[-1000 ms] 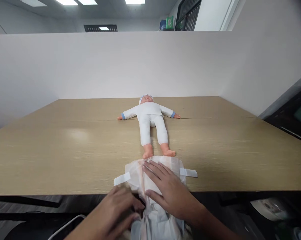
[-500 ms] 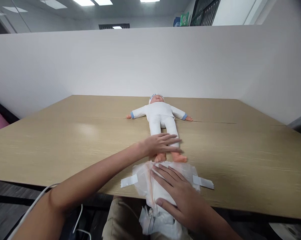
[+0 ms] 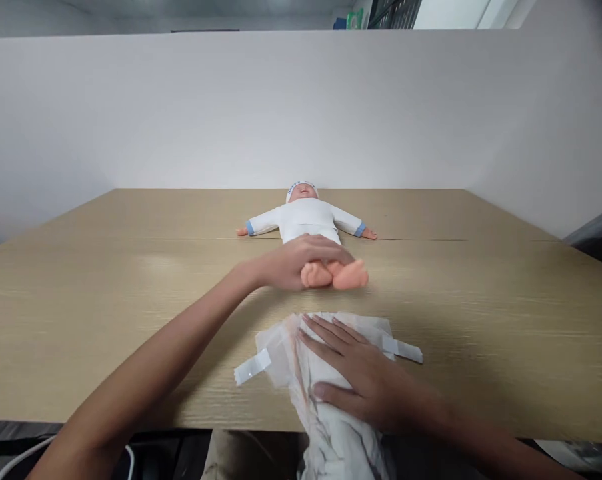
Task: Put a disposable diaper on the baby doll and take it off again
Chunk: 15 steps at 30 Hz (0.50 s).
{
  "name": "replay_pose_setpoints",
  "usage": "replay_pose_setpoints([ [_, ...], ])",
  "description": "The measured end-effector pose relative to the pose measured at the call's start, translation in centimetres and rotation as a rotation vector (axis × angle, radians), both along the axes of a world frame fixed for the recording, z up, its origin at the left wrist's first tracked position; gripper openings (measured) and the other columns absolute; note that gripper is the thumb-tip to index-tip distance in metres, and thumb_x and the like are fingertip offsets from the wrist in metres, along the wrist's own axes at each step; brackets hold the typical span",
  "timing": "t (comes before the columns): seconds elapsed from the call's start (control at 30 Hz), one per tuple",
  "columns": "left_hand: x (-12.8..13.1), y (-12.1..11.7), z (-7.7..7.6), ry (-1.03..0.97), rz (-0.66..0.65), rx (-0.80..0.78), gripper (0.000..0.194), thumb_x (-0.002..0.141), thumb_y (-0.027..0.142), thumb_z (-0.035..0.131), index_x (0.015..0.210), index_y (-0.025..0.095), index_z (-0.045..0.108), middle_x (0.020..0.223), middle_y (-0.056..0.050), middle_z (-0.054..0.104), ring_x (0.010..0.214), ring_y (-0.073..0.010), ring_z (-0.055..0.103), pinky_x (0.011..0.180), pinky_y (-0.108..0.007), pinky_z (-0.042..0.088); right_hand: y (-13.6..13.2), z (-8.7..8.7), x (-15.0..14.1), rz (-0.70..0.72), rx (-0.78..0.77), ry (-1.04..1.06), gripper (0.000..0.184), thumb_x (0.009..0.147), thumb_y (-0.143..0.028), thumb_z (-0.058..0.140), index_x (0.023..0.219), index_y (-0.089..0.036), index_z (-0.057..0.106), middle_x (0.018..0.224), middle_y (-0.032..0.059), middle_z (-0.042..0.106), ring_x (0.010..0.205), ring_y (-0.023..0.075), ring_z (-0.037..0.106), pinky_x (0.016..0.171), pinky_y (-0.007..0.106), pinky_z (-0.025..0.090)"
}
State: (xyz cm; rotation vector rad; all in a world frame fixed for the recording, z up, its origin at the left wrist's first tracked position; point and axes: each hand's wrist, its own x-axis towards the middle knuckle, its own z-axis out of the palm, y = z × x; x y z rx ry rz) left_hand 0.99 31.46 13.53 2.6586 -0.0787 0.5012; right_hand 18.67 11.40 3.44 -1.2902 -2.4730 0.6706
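Note:
A baby doll (image 3: 308, 215) in white clothes with blue cuffs and a printed white cap lies face up on the table, arms spread. My left hand (image 3: 301, 259) is wrapped over its lower legs and holds them together, with the feet raised toward me. Nearer to me is an unfolded white diaper (image 3: 301, 363), its two tape tabs spread to the sides and its near end hanging over the table edge. Flat on the diaper rests my right hand (image 3: 353, 373), fingers stretched out. The doll's legs are mostly hidden behind my left hand.
The wooden table (image 3: 131, 307) has a seam running across it behind my left hand. A white partition wall (image 3: 231, 113) rises at its far edge. A white cable (image 3: 23, 457) hangs below the near edge at left, close to my lap.
My left hand has gone from lying across the doll's legs to gripping them, and the feet have risen away from the diaper. My right hand stays on the diaper. The view has tilted down.

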Motion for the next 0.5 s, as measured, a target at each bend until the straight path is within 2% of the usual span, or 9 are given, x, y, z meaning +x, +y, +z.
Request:
replay_pose_setpoints([
  [0.1, 0.1, 0.5, 2.8, -0.026, 0.138, -0.165, 0.032, 0.097, 0.039, 0.076, 0.125, 0.023, 0.074, 0.122, -0.007, 0.079, 0.112, -0.0273, 0.072, 0.099, -0.042, 0.055, 2.8, -0.5, 0.4, 0.008, 0.051, -0.01, 0.077, 0.112, -0.061, 0.055, 0.178, -0.032, 0.028, 0.184, 0.0047, 0.023, 0.172, 0.0297, 0.022, 0.142, 0.055, 0.02],
  [0.2, 0.2, 1.1, 4.5, -0.08, 0.206, -0.239, 0.033, 0.095, 0.042, 0.08, 0.119, 0.02, 0.075, 0.117, -0.007, 0.079, 0.105, -0.0246, 0.073, 0.094, -0.037, 0.055, 6.8, -1.4, 0.6, 0.019, 0.132, -0.03, 0.077, 0.112, -0.063, 0.052, 0.178, -0.032, 0.027, 0.184, 0.006, 0.024, 0.172, 0.0297, 0.023, 0.141, 0.057, 0.022],
  [0.27, 0.3, 1.7, 5.1, -0.12, 0.203, -0.232, 0.03, 0.095, 0.04, 0.08, 0.117, 0.02, 0.076, 0.119, -0.007, 0.079, 0.109, -0.025, 0.073, 0.099, -0.037, 0.054, 10.0, -1.8, 0.7, 0.036, 0.172, -0.04, 0.077, 0.112, -0.065, 0.051, 0.177, -0.032, 0.029, 0.184, 0.007, 0.027, 0.171, 0.03, 0.025, 0.14, 0.058, 0.023],
  [0.37, 0.1, 2.5, 5.4, -0.18, 0.183, -0.224, 0.032, 0.096, 0.04, 0.081, 0.121, 0.021, 0.076, 0.123, -0.008, 0.079, 0.114, -0.0271, 0.074, 0.102, -0.04, 0.054, 15.0, -2.0, 0.9, 0.035, 0.225, -0.013, 0.075, 0.108, -0.064, 0.061, 0.171, -0.029, 0.044, 0.179, 0.01, 0.039, 0.167, 0.0338, 0.035, 0.138, 0.059, 0.028],
  [0.5, -0.4, 3.1, 5.7, -0.229, 0.2, -0.26, 0.038, 0.098, 0.046, 0.08, 0.127, 0.023, 0.074, 0.124, -0.007, 0.079, 0.117, -0.03, 0.076, 0.1, -0.042, 0.059, 20.6, -0.8, 1.4, -0.092, 0.256, 0.099, 0.063, 0.102, -0.056, 0.075, 0.155, -0.024, 0.063, 0.169, 0.0094, 0.055, 0.159, 0.0383, 0.046, 0.137, 0.055, 0.031],
])
